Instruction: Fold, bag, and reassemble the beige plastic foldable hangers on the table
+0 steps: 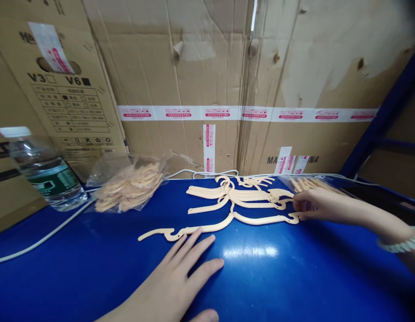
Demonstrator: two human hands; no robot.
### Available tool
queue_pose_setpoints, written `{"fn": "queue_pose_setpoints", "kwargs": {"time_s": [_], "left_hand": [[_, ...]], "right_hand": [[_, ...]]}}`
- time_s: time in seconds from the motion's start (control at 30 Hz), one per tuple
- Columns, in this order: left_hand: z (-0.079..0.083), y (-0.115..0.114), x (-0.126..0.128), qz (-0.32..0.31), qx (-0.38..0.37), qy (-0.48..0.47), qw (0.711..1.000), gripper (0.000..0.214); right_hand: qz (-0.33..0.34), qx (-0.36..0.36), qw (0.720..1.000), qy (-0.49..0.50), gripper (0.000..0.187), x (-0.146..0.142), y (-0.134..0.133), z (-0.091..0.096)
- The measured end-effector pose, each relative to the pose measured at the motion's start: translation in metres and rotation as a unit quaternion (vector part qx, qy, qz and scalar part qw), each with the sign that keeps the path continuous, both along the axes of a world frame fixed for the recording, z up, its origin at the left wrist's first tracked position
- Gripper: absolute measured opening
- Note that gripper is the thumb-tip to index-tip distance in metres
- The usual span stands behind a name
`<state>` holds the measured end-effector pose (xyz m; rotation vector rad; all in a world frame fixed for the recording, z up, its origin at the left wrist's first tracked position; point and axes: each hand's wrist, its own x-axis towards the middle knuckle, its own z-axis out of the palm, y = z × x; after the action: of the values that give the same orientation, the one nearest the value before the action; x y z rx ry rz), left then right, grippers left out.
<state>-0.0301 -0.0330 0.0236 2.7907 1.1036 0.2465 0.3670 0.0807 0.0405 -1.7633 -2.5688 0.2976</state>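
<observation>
Several cream plastic hangers lie in a loose pile on the blue table. The nearest hanger stretches across the table in front of the pile. My left hand rests flat on the table with fingers spread; its fingertips touch the left part of that hanger. My right hand reaches in from the right, fingers pinched on the right end of a hanger at the pile's edge. A beaded bracelet is on my right wrist.
A clear bag of cream hangers lies at back left, another bag behind my right hand. A water bottle stands at the far left. A white cable runs along the table. Cardboard boxes wall the back; a blue frame rises right.
</observation>
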Motion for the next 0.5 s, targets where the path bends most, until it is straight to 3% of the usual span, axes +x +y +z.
{"fn": "queue_pose_setpoints", "kwargs": {"time_s": [0.27,0.5], "left_hand": [[-0.007,0.001,-0.003,-0.021,0.037,-0.027,0.999,0.046],[-0.01,0.004,-0.002,-0.025,0.005,-0.091,0.995,0.042]], "right_hand": [[0.008,0.123,0.992,0.03,0.025,-0.006,0.001,0.006],[0.007,0.126,0.985,0.117,0.028,-0.03,0.019,0.003]]}}
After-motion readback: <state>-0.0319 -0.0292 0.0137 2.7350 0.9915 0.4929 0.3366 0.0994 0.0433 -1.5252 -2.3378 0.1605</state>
